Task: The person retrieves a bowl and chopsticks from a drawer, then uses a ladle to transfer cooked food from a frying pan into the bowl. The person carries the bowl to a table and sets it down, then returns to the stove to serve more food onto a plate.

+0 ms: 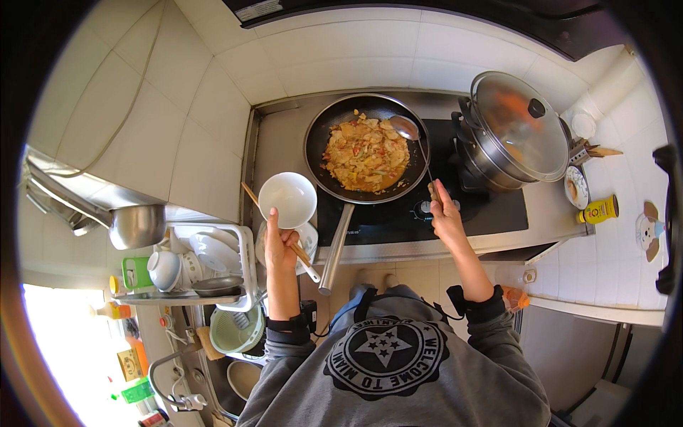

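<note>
My left hand (279, 248) grips an empty white bowl (288, 198) by its rim, thumb on the near edge, just left of the frying pan. Wooden chopsticks (302, 253) pass behind the bowl and hand; whether the fingers hold them, I cannot tell. With my right hand (446, 214) I grasp the handle of a metal ladle (404, 127). Its head rests at the upper right of the food, inside the pan. Egg-like pieces with red bits and some sauce (368, 152) fill much of the dark frying pan (336, 117), whose metal handle (338, 248) points towards me.
Right of the pan stands a large steamer pot (483, 155) under a glass lid (539, 128). A plate (307, 240) sits below my left hand. At left are a dish rack (248, 267), a saucepan (137, 227) and a green colander (219, 333). A yellow can (598, 209) is at right.
</note>
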`<state>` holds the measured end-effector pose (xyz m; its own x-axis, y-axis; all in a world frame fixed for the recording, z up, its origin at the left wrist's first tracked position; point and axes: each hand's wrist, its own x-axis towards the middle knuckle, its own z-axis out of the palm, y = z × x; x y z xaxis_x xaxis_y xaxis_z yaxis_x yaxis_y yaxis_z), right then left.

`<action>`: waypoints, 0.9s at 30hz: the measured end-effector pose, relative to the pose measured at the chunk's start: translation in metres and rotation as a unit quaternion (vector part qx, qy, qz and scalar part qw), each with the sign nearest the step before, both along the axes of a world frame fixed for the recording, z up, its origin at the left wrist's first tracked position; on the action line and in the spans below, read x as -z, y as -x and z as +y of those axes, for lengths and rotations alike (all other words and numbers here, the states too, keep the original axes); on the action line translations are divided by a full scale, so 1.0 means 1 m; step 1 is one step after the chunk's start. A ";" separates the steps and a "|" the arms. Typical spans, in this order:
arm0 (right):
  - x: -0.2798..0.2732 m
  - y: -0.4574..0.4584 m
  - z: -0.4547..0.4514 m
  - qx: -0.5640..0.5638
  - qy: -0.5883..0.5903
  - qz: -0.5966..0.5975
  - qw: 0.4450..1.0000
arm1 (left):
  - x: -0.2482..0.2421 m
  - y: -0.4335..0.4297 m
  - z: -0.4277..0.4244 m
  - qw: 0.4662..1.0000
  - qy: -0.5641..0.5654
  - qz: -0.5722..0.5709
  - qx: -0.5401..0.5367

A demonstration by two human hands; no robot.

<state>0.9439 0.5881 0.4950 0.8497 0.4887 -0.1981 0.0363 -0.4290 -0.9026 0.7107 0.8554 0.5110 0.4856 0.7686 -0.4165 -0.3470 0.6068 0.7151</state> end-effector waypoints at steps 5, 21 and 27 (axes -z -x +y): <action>-0.029 0.032 0.002 0.062 -0.126 0.324 0.935 | -0.004 -0.014 0.001 0.998 0.041 -0.028 0.036; -0.044 0.012 -0.015 0.052 -0.409 0.550 0.726 | 0.004 -0.028 -0.002 0.989 0.069 -0.061 0.118; -0.058 0.012 -0.029 0.026 -0.438 0.542 0.717 | 0.009 -0.038 0.001 0.988 0.080 -0.040 0.126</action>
